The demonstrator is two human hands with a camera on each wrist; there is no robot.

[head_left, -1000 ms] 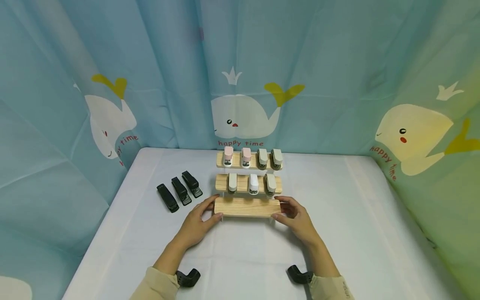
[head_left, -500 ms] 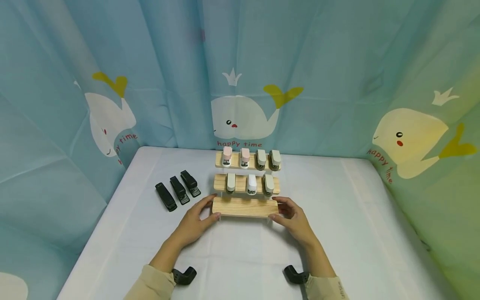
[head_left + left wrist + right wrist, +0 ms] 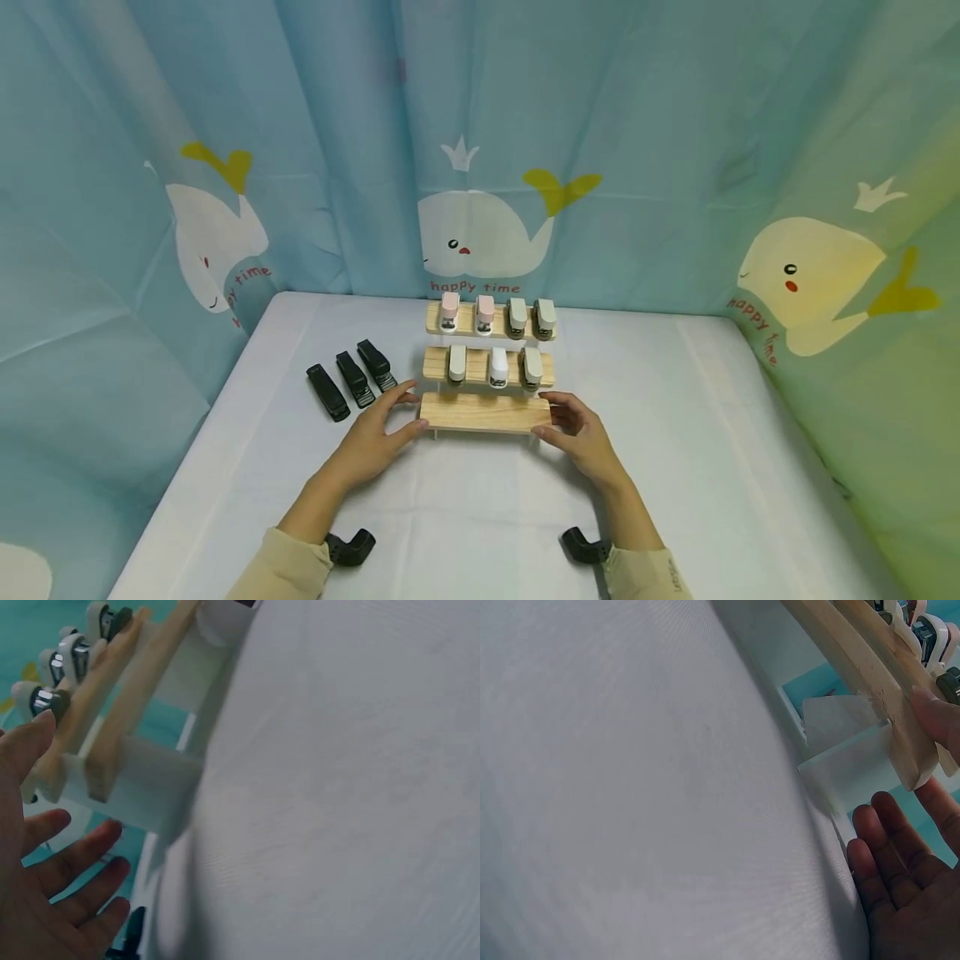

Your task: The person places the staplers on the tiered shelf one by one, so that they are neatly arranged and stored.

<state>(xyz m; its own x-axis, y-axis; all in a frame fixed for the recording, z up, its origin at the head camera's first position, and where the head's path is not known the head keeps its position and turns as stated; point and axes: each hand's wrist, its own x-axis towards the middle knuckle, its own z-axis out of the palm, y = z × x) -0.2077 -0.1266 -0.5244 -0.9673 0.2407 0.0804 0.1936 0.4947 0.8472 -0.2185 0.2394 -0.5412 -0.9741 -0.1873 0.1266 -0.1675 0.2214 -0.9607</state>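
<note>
A three-tier wooden display stand (image 3: 483, 414) on clear legs stands at the table's middle, its lowest board bare. Small staplers sit on the upper tiers: pink (image 3: 449, 311) and grey-green (image 3: 517, 317) ones on top, pale ones beside a white stapler (image 3: 498, 367) on the middle board. My right hand (image 3: 588, 442) pinches the lowest board's right end; the right wrist view shows thumb and forefinger against the wood. At the left end, my left hand (image 3: 366, 442) is spread, thumb close to the board's front corner. In the left wrist view its fingers are apart, holding nothing.
Three black staplers (image 3: 327, 392) lie in a slanted row left of the stand, close to the left fingertips. A white cloth covers the table (image 3: 660, 417). Behind it hangs a blue curtain (image 3: 645, 167) with printed whales. Each wrist wears a black camera mount (image 3: 352, 547).
My left hand has loosened from the board's left end and shifted slightly left, fingers opening. My right hand stays at the right end. The whole view has drifted a little.
</note>
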